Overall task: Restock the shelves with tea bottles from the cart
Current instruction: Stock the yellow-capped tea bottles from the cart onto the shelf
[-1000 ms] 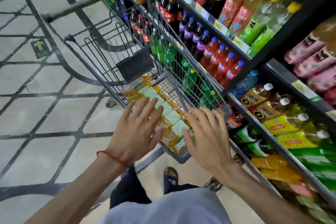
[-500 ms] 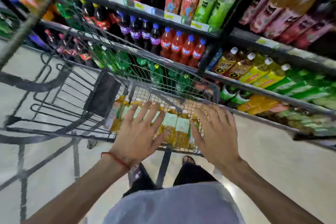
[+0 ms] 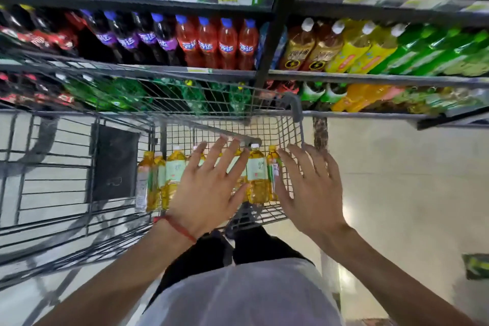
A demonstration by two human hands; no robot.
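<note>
The left hand (image 3: 209, 190) and right hand (image 3: 311, 188) hold nothing, fingers (image 3: 211, 167) spread. The tea bottles (image 3: 256, 174) lie in the cart (image 3: 296, 108) directly beneath the left fingers, long axes along them.

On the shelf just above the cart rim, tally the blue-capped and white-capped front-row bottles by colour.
Purple-label bottles: 4
Red bottles: 4
Brown-label bottles: 2
Yellow-label bottles: 2
Total: 12
</note>
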